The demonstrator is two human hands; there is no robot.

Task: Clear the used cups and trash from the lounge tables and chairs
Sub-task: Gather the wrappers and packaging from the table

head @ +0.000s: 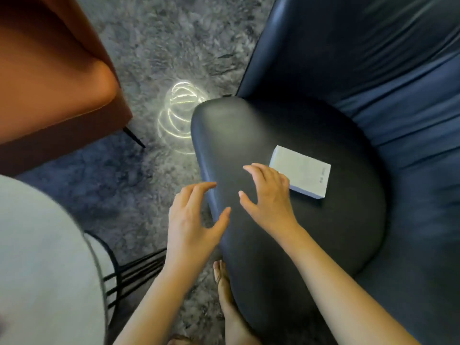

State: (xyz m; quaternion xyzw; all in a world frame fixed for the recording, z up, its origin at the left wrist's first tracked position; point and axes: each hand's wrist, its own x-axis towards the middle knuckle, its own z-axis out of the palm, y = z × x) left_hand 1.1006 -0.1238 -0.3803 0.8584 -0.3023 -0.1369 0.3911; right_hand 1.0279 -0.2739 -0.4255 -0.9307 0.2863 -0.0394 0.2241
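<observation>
We are at the pick-up step for the dark armchair's seat cushion (pixel 311 232) - a small white box (pixel 305 170) lies flat on it, toward the back and right, near where the cushion meets the blue backrest (pixel 373 70). Our right hand (pixel 267 195) hovers wide, fingers spread and holding nothing, with its fingertips over the box's near corner; we cannot tell whether they touch it. Our left hand (pixel 193 220) is wide too and empty, over the cushion's front edge above the grey carpet (pixel 161 46). Next, we judge, the right hand must close around the box's short sides - it looks light and stiff - and lift it clear.
</observation>
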